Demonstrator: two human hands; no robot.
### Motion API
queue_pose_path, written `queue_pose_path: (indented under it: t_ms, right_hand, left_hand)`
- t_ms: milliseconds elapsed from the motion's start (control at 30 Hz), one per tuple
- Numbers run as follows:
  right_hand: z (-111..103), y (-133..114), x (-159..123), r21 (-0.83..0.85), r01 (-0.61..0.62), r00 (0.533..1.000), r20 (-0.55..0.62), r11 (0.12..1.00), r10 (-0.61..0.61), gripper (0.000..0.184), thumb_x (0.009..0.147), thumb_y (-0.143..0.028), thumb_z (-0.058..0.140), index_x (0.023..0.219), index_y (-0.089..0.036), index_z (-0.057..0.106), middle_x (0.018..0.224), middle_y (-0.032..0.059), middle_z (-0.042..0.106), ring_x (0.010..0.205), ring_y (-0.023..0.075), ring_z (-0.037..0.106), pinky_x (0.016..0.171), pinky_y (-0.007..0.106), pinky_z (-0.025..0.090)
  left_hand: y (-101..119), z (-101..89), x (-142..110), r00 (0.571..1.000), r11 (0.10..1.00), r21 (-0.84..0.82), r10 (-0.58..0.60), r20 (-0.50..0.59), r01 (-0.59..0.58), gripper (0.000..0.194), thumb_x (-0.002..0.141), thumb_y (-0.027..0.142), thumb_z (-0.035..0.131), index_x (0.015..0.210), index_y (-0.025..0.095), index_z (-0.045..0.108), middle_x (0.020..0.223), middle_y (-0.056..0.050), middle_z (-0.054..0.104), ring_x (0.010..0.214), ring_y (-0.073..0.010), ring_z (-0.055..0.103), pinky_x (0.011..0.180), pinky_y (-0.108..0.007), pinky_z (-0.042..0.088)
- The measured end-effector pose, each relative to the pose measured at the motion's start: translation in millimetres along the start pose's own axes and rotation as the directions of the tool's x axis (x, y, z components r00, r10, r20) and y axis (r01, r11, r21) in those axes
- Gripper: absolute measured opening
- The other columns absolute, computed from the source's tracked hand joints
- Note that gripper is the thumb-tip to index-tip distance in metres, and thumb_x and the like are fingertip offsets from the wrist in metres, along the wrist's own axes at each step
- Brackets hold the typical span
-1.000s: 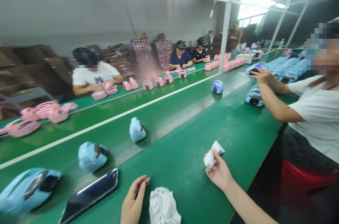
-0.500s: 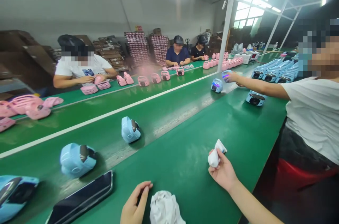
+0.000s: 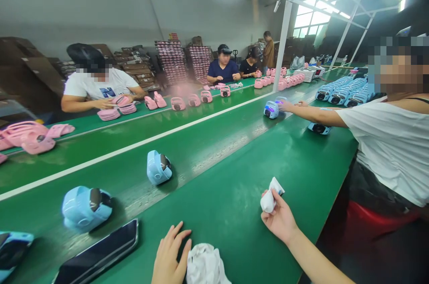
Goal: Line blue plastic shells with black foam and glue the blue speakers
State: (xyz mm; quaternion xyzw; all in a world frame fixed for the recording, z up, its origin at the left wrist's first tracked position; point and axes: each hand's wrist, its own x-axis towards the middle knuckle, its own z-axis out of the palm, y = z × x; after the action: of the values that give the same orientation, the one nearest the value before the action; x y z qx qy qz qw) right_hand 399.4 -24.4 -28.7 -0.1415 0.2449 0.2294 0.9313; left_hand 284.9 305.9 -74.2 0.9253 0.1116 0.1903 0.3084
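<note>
Pinching a small white tube [image 3: 270, 200] firmly, the right hand [image 3: 279, 218] hovers over the near green conveyor belt [image 3: 234, 239], while the left hand [image 3: 170, 252], fingers spread open, sits just beside a crumpled white cloth [image 3: 204, 266]

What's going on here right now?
The person's right hand grips a small white tube above a green conveyor belt. Their left hand is open beside a crumpled white cloth. A co-worker's hand reaches to a light-blue device, and others work on pink units farther along.
</note>
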Motion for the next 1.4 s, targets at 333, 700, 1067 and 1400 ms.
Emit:
queue_pose_path:
  t_ms: [333, 700, 1067, 1400]
  right_hand:
    - [-4.1, -6.0, -0.5, -0.03, 0.042, 0.999, -0.022, 0.999, -0.043, 0.052, 0.051, -0.019, 0.098, 0.089, -0.02, 0.063, 0.077, -0.0072, 0.072, 0.038, 0.0019, 0.04, 0.039, 0.02, 0.041]
    - [-8.0, -16.1, -8.5, -0.156, 0.028, 0.999, -0.035, 0.987, -0.034, 0.045, 0.06, -0.018, 0.092, 0.091, -0.023, 0.06, 0.082, -0.0096, 0.067, 0.041, 0.0036, 0.042, 0.041, 0.023, 0.047]
    - [-8.4, -20.0, -11.2, -0.188, 0.018, 0.997, -0.067, 0.982, -0.031, 0.034, 0.066, -0.017, 0.086, 0.089, -0.021, 0.061, 0.082, -0.0058, 0.065, 0.041, 0.0042, 0.039, 0.039, 0.025, 0.048]
    - [-6.4, -16.7, -12.0, -0.204, 0.006, 0.998, -0.067, 0.979, -0.02, 0.038, 0.062, -0.02, 0.09, 0.088, -0.02, 0.062, 0.083, -0.0057, 0.066, 0.041, 0.0022, 0.037, 0.04, 0.023, 0.048]
  left_hand:
    - [14.9, 0.5, -0.5, 0.998, 0.999, -0.012, 0.052, -0.02, -0.052, 0.033, 0.091, 0.038, 0.046, 0.087, 0.026, 0.076, 0.121, -0.012, 0.075, 0.127, -0.0394, 0.062, 0.106, -0.072, 0.04]
    - [40.0, -9.9, -8.8, 0.978, 0.929, -0.31, -0.21, 0.004, 0.201, 0.025, 0.09, 0.038, 0.054, 0.092, 0.024, 0.074, 0.098, -0.003, 0.079, 0.093, -0.0212, 0.073, 0.117, -0.056, 0.038]
    - [74.9, -70.4, -55.4, 0.925, 0.894, -0.256, -0.322, 0.199, 0.367, 0.02, 0.084, 0.036, 0.064, 0.089, 0.021, 0.077, 0.084, -0.002, 0.07, 0.064, -0.0138, 0.058, 0.061, -0.026, 0.049]
    - [80.8, -41.3, -67.3, 0.909, 0.92, -0.155, -0.309, 0.281, 0.361, 0.009, 0.081, 0.028, 0.063, 0.081, 0.022, 0.069, 0.084, 0.0, 0.062, 0.065, -0.0133, 0.054, 0.066, -0.028, 0.044]
